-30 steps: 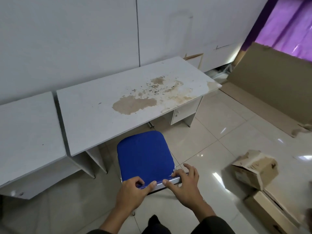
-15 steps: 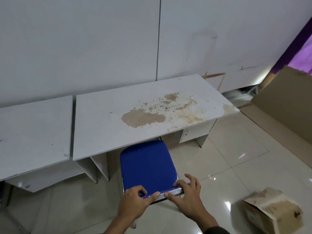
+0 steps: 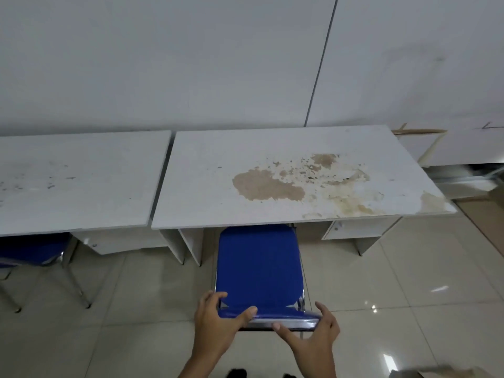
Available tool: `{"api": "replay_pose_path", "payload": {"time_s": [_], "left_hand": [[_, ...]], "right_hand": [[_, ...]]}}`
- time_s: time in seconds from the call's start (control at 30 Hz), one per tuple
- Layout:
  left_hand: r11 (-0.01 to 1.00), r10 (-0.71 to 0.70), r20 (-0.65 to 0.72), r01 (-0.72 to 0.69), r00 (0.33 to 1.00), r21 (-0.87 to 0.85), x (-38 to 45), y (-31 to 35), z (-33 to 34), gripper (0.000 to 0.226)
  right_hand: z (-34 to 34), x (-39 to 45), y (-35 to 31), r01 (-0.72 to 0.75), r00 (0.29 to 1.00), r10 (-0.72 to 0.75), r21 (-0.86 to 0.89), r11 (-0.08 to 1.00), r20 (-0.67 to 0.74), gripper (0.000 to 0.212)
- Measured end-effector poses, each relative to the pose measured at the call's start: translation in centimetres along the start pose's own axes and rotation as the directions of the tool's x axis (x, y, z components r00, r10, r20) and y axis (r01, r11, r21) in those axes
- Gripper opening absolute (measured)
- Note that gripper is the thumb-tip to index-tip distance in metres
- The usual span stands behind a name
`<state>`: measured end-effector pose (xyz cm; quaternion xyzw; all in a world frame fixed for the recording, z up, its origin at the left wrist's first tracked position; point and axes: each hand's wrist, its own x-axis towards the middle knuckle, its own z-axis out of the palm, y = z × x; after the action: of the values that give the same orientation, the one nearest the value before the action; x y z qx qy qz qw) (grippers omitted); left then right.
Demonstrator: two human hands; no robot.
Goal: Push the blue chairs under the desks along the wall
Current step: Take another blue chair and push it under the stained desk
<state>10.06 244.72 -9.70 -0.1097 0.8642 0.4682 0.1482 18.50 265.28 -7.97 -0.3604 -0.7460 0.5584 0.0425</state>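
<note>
i'm gripping chair (image 3: 259, 263) back: left hand (image 3: 218, 323) curling over top, right hand (image 3: 313, 335) clasping right end. aiming an even, straight push, seat squaring under desk (image 3: 218, 186) front edge.

Blue chair (image 3: 259, 266) with matt cloth seat and shiny chrome metal frame, stained matt white laminate desk (image 3: 286, 173), glossy beige floor tiles (image 3: 381, 309)

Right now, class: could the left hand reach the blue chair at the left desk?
Probably not without stepping over: the left hand grips the nearer blue chair's backrest, and the far blue chair stands well off to the side at the left desk.
</note>
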Motion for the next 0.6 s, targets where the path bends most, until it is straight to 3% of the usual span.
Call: {"api": "replay_pose_path", "payload": {"time_s": [0.17,0.6], "left_hand": [[1.0,0.001,-0.063,-0.001,0.998,-0.006,0.9,0.4,-0.3,0.082],[1.0,-0.025,-0.088,0.025,0.996,0.001,3.2,0.5,1.2,0.073]], "right_hand": [[0.3,1.1,-0.4,0.092,0.993,-0.094,0.037,0.995,0.065,0.117],[0.9,4.2,-0.1,0.087,0.993,-0.084,-0.031,0.996,0.083,0.107]]}}
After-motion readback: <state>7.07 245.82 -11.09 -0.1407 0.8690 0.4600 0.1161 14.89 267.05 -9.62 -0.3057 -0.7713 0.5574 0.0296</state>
